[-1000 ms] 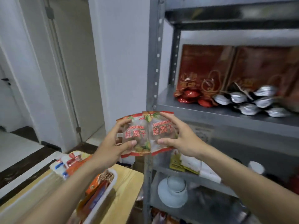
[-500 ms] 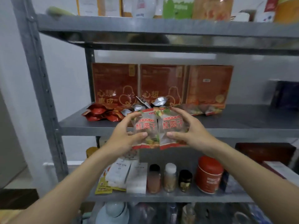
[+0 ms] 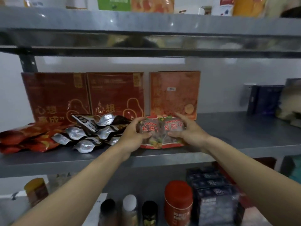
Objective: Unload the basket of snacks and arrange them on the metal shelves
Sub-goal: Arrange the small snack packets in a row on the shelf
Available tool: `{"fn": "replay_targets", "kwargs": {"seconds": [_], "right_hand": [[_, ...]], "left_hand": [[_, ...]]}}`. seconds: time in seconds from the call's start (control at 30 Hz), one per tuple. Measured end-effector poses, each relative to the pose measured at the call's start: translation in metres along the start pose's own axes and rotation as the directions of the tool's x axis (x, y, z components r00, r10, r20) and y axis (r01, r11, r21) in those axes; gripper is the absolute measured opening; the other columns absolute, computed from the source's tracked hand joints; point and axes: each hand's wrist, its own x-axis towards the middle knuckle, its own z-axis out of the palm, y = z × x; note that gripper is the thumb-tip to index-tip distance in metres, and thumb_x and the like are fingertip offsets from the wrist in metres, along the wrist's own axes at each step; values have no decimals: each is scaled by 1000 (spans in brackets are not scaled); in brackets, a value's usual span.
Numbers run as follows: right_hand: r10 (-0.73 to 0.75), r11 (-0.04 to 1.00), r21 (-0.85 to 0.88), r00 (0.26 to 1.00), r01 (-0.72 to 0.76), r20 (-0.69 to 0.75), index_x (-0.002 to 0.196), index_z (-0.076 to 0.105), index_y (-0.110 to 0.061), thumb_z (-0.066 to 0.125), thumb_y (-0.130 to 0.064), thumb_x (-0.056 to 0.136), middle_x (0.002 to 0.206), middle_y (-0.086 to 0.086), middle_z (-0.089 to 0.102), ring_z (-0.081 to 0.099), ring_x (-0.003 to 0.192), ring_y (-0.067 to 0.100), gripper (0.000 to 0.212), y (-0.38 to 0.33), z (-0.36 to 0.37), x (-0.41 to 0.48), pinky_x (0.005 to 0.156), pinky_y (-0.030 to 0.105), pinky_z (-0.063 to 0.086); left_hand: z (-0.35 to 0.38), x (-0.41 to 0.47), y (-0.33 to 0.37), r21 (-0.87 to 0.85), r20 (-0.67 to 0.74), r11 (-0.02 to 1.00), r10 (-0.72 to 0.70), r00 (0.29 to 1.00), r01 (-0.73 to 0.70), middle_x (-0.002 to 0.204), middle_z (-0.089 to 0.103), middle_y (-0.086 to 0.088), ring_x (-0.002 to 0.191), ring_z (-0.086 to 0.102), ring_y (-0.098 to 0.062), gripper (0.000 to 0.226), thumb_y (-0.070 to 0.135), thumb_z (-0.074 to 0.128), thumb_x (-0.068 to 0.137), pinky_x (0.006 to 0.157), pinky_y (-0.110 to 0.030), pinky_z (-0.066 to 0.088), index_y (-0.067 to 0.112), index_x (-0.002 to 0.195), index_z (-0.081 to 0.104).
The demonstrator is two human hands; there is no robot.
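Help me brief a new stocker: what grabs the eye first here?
The left hand and right hand grip a pair of red-lettered snack packets at the front of the middle shelf. Behind them three red boxes stand along the back, with silver pouches heaped to the left.

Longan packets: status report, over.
Left grip on left longan packet, right grip on right longan packet. Both resting on middle shelf. Silver pouches alongside, not blocking.

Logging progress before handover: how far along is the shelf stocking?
Done: silver pouches and red packets lie on the middle shelf. In hand: left hand and right hand hold two snack packets at that shelf, not yet released. Left: unknown, the basket is out of view.
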Motion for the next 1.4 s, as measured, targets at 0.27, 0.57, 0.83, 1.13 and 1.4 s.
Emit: {"fn": "replay_targets", "kwargs": {"seconds": [0.27, 0.57, 0.83, 1.13, 1.4], "right_hand": [[100, 995, -27, 994, -99, 46, 154, 27, -34, 81, -18, 80, 126, -8, 61, 65, 107, 14, 93, 26, -2, 34, 101, 40, 52], [36, 929, -368, 999, -33, 2, 156, 21, -32, 73, -57, 80, 158, -3, 35, 33, 144, 22, 95, 24, -8, 17, 119, 43, 29], [-221, 748, -632, 974, 202, 49, 154, 9, -45, 52, -79, 79, 166, 2, 8, 7, 152, 27, 94, -12, 11, -15, 122, 51, 13], [-417, 486, -755, 876, 440, 242, 156, -1, -43, 40, -78, 86, 166, 6, -4, -6, 153, 26, 88, -73, 78, -55, 122, 53, 0], [-545, 473, -649, 777, 596, 317, 156, 1, -42, 38, -81, 81, 166, 6, -2, -2, 153, 25, 92, -152, 210, -111, 122, 51, 6]], "left_hand": [[8, 20, -10, 42, -13, 999, -10, 1000, 10, 105, 62, 14, 92, 60, 1, 50, 9, 63, 93, 76, -13, 49, 36, 131, 44], [6, -6, 9, 205, -5, 978, 32, 999, -30, 136, 47, 5, 126, 41, -11, 69, 28, 65, 92, 93, -21, 29, 28, 150, 29], [-4, -38, 16, 543, -16, 810, 271, 963, -219, 159, 23, 7, 146, 20, -13, 75, 52, 61, 89, 117, -33, 23, 32, 152, 27], [-62, -107, 31, 927, -83, 355, 507, 858, -120, 163, 8, 3, 151, 5, -23, 74, 67, 41, 89, 119, -46, 17, 36, 153, 21], [-207, -231, 11, 953, -269, 255, 473, 839, 162, 162, 16, -2, 148, 18, -30, 77, 73, 31, 84, 114, -51, 24, 36, 152, 26]]}}
